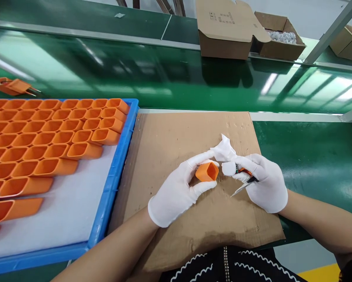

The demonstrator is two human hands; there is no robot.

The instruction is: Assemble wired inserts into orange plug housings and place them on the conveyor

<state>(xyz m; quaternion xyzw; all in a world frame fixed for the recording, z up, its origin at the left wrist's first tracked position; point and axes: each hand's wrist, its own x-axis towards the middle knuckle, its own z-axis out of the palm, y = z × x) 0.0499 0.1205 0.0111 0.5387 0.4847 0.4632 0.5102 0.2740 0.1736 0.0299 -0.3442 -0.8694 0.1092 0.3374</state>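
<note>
I watched the gloved left hand (180,190) pinch an orange sleeve (202,172) above the cardboard sheet (176,137); at its three o'clock, the gloved right hand (264,178) gripped a blade (240,190) and white cloth (224,149). A blue tray (107,196) of similar sleeves (62,166) sat toward nine o'clock.

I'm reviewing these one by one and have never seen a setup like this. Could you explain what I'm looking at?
There is no machine here: a person works with two white-gloved hands. The single picture comes from a camera on their head, looking forward and down.

A cardboard sheet lies on the green bench. To the left, a blue tray holds rows of hollow orange pieces.

The left hand holds one such piece. The right hand holds a pointed metal tool, partly hidden by the fingers. A white cloth sits between the hands.
</note>
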